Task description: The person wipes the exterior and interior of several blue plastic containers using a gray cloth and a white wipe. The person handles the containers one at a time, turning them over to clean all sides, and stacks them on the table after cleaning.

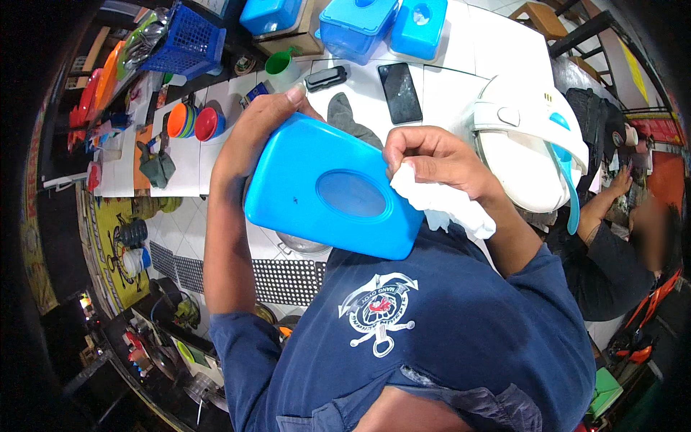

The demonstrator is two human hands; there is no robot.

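A blue plastic box [302,178] with an oval window in its face is tilted in front of my chest. My left hand [264,121] grips its upper left edge, the thumb on top and the other fingers mostly hidden behind it. At the box's right edge, my right hand [440,156] pinches a crumpled white tissue or cloth [442,202], which hangs down over the box's corner. Behind the box, a dark grey cloth [345,116] lies on the white tiled table [445,81].
A smartphone [400,93], a black case [325,79], a green-and-white cup [283,67] and blue lidded containers [356,27] stand or lie beyond. Right: a white rice cooker [518,162] with a blue ladle, and another person [615,259]. Left: stacked bowls [183,120] and a blue basket [189,40].
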